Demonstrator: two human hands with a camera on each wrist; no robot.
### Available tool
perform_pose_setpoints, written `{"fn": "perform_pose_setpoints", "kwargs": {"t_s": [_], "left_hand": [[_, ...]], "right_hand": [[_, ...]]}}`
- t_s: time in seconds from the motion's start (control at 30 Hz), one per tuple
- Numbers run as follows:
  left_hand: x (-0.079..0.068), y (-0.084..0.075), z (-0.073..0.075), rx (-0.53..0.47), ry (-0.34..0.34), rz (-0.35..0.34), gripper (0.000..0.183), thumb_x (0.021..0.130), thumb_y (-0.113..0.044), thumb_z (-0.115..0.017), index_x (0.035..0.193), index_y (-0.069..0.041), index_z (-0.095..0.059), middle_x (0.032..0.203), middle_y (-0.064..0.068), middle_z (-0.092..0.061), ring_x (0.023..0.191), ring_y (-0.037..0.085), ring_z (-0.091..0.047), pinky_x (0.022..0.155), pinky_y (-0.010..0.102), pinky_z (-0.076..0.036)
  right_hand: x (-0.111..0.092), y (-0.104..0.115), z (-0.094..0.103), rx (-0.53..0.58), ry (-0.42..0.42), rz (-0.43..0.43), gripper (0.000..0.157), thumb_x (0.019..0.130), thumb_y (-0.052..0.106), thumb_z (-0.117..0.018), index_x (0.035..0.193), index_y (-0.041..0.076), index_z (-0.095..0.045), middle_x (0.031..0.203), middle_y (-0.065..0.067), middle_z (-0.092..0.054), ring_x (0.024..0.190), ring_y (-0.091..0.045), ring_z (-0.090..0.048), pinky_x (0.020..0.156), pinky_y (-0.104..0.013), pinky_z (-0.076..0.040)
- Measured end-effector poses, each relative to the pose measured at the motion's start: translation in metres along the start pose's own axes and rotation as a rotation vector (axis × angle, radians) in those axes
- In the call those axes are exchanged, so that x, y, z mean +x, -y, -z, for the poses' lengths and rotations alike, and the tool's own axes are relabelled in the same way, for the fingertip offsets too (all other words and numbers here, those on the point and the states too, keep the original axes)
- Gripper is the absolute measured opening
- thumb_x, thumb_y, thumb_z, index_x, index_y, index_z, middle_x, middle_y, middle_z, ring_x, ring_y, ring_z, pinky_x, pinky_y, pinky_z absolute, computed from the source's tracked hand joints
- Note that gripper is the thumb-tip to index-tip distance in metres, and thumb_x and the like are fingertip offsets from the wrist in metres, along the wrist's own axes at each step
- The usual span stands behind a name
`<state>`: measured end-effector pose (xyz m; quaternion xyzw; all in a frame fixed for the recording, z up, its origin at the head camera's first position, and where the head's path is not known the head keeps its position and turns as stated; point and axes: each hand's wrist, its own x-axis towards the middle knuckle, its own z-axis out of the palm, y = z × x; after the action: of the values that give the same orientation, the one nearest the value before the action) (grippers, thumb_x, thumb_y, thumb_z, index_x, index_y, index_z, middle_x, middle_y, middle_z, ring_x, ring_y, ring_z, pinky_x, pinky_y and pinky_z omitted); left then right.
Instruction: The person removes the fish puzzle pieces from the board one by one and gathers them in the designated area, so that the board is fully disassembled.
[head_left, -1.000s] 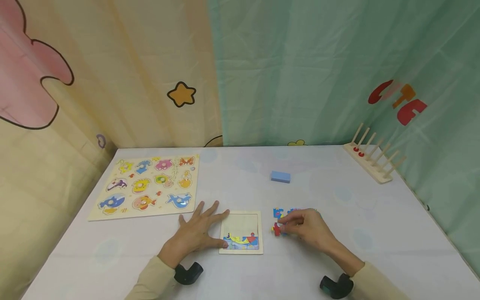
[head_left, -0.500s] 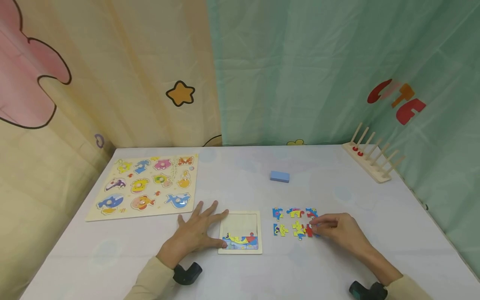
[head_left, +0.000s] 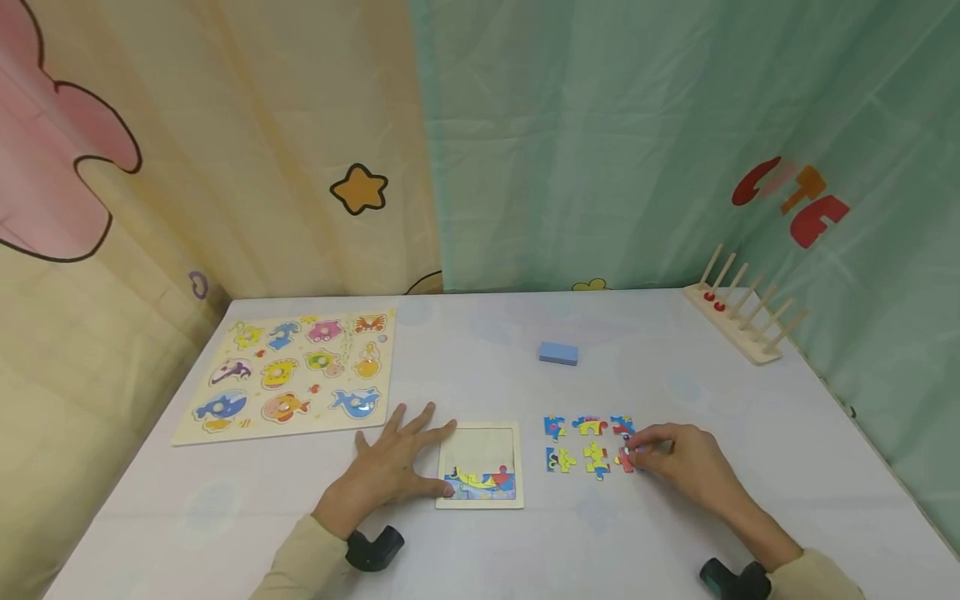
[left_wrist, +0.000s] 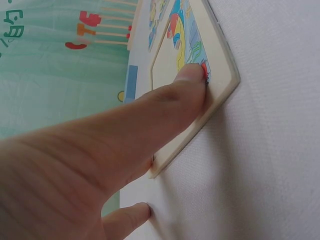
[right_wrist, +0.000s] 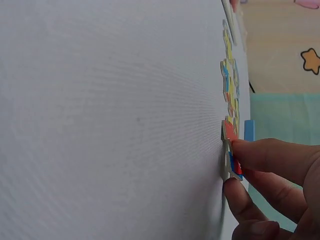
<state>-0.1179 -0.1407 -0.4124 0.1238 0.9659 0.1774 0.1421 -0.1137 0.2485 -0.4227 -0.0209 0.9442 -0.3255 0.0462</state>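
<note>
A small wooden puzzle frame (head_left: pixel 519 450) lies on the white table, its lower part filled with a blue, yellow and red picture. My left hand (head_left: pixel 393 471) is spread along its left side. In the left wrist view the thumb (left_wrist: pixel 187 92) presses on the picture's lower corner. To the frame's right, loose jigsaw pieces (head_left: pixel 590 426) lie in two rows. My right hand (head_left: pixel 690 467), at the right end of the lower row, pinches a red and blue puzzle piece (right_wrist: pixel 231 131) between thumb and fingers. Its far part is hidden by the fingertips.
A knobbed board of sea animals (head_left: pixel 292 375) lies at the left. Behind the loose pieces is a blue block (head_left: pixel 558 353). A wooden peg stand (head_left: pixel 738 325) with red beads stands at the back right, near the curtain (head_left: pixel 637 150).
My right hand has moved right, from the left of the loose pieces to their right end, uncovering both rows. The red piece there has shifted slightly right. My left hand stays put.
</note>
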Motion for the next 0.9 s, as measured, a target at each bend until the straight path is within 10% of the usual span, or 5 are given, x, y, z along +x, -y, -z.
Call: {"fn": "perform_pose_setpoints", "kwargs": {"t_s": [0.53,0.9], "left_hand": [[0.0,0.0,0.002,0.005,0.007,-0.004,0.086,0.068,-0.055,-0.084,0.144,-0.034,-0.051,0.161,0.004,-0.028,0.147,0.043,-0.011,0.097,0.085,-0.006],[0.0,0.0,0.001,0.005,0.02,0.005,0.087,0.068,-0.054,-0.084,0.145,-0.033,-0.05,0.161,0.004,-0.027,0.147,0.043,-0.011,0.097,0.085,-0.008]], "right_hand": [[-0.002,0.011,0.0,-0.065,-0.074,0.024,0.01,0.087,0.026,-0.072,0.093,0.018,-0.072,0.084,0.004,-0.061,0.059,-0.012,-0.048,0.045,-0.026,-0.038],[0.008,0.076,-0.05,-0.091,0.057,0.379,0.013,0.083,0.01,-0.074,0.092,0.019,-0.072,0.075,0.015,-0.052,0.065,-0.004,-0.045,0.057,-0.021,-0.042]]}}
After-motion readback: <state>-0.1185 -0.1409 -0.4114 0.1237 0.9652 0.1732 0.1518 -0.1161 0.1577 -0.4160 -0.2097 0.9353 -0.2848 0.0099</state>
